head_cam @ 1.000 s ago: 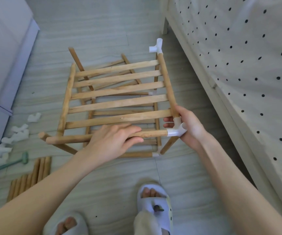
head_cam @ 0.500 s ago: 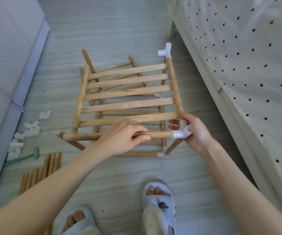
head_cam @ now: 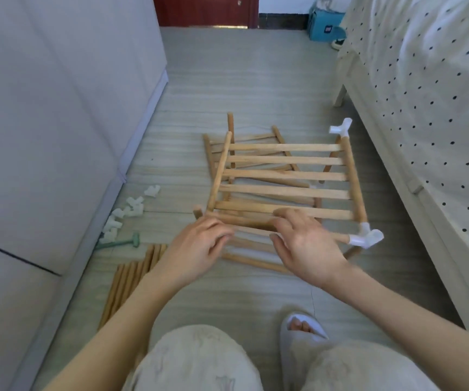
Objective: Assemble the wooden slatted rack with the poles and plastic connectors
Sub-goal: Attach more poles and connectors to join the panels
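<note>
At the left edge of the frame, along the grey cabinet (head_cam: 44, 122), your spare white plastic connectors (head_cam: 131, 210) lie scattered on the floor (head_cam: 227, 80), with a green tool (head_cam: 120, 243) just below them and a bundle of loose poles (head_cam: 131, 280) in the lower left.

Left of centre, your left hand (head_cam: 199, 246) sits at the near-left end of the front pole (head_cam: 256, 231); its fingers curl loosely over the wood, though blur makes it hard to say how firmly they hold.

At centre is the slatted panel (head_cam: 281, 176), lifted above another panel (head_cam: 256, 165) and poles lying on the floor beneath it.

Here is the change: a second ago your right hand (head_cam: 306, 246) was wrapped around the corner connector (head_cam: 366, 238) at the near-right corner. Now it has let go and come inward along the front pole, fingers spread and hooked loosely over it. The connector stands free, seated on the pole end and the side rail. That suggests this joint is pushed home, so the near-right corner looks done.

Further right and up, the far connector (head_cam: 340, 130) caps the far end of the right rail. The left rail shows no connectors yet, so that side likely comes next. The dotted bedspread (head_cam: 425, 94) fills the right edge.
</note>
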A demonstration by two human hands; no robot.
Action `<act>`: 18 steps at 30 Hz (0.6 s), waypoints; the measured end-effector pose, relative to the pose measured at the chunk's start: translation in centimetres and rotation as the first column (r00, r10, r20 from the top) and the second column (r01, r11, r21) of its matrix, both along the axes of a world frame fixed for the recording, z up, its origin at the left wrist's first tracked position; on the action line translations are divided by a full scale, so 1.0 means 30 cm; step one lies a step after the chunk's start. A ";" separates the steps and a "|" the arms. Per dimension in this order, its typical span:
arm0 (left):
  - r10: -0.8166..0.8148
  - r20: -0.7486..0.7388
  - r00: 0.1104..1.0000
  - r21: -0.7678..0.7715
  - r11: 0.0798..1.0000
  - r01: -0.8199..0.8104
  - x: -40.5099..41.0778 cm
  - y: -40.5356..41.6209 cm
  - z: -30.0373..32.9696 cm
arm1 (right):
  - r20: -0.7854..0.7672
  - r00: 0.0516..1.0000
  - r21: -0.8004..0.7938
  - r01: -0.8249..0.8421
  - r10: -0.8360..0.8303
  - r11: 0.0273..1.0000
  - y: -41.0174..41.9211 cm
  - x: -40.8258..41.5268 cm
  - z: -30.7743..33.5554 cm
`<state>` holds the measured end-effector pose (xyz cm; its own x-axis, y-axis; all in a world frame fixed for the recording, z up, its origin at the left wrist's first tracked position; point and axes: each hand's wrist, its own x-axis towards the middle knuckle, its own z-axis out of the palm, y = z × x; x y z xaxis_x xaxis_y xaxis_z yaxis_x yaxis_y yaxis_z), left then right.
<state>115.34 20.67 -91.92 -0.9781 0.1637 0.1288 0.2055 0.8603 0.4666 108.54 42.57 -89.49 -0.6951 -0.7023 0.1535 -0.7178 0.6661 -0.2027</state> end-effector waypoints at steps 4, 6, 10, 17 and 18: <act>0.182 0.171 0.968 0.051 0.980 -0.194 0.112 -0.166 -0.077 | 0.275 0.915 0.249 -0.363 0.294 0.898 -0.227 0.045 -0.001; 0.293 0.250 0.923 0.082 0.943 -0.322 0.164 -0.258 -0.153 | 0.431 0.856 0.364 -0.455 0.286 0.812 -0.330 0.048 -0.060; 0.442 0.388 0.809 0.056 0.865 -0.499 0.230 -0.427 -0.351 | 0.516 0.812 0.421 -0.517 0.272 0.745 -0.492 0.053 -0.300; 0.712 0.439 0.548 -0.131 0.655 -0.745 0.139 -0.736 -0.641 | 0.570 0.803 0.394 -0.451 0.172 0.801 -0.674 0.081 -0.716; 0.737 0.440 0.513 -0.149 0.623 -0.768 0.117 -0.771 -0.668 | 0.570 0.806 0.404 -0.441 0.157 0.801 -0.677 0.078 -0.758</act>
